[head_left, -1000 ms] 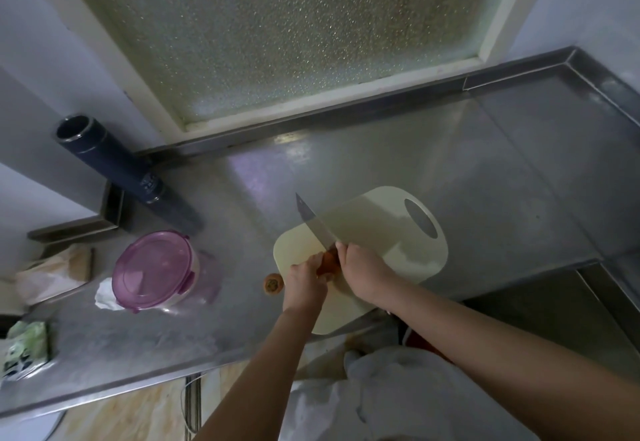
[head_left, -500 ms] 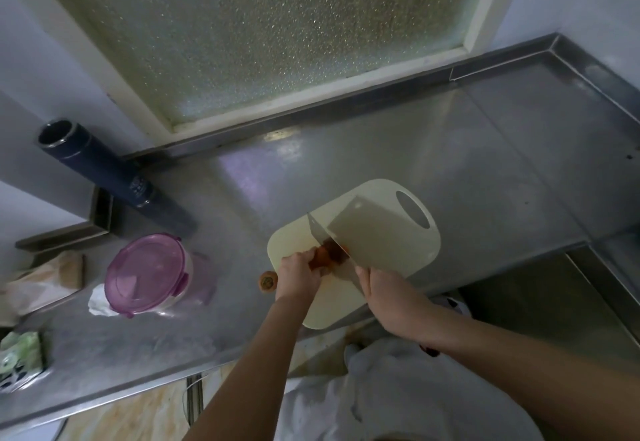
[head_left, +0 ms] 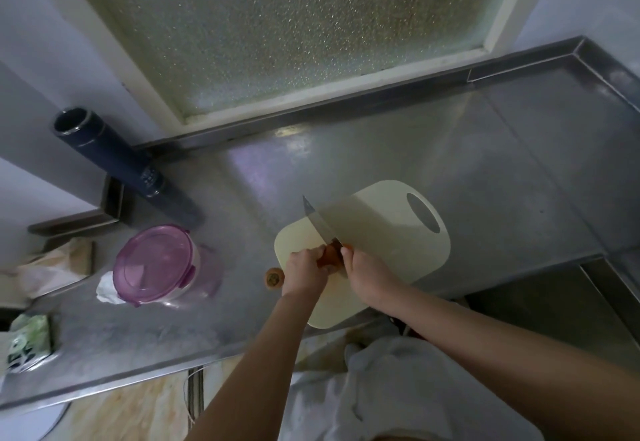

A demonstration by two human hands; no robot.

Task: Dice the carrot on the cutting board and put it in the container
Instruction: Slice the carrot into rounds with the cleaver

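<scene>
Slicing carrot (head_left: 329,256) on cutting board (head_left: 388,233) near counter's (head_left: 450,163) front edge.
Holding it with left hand (head_left: 304,269), gripping knife (head_left: 320,222) in right hand (head_left: 369,276).

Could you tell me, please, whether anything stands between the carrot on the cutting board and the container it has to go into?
Yes: the purple lid sits on the container, covering its opening. On the counter between it and the cutting board lies only a small cut carrot end, low enough to pass over.
</scene>
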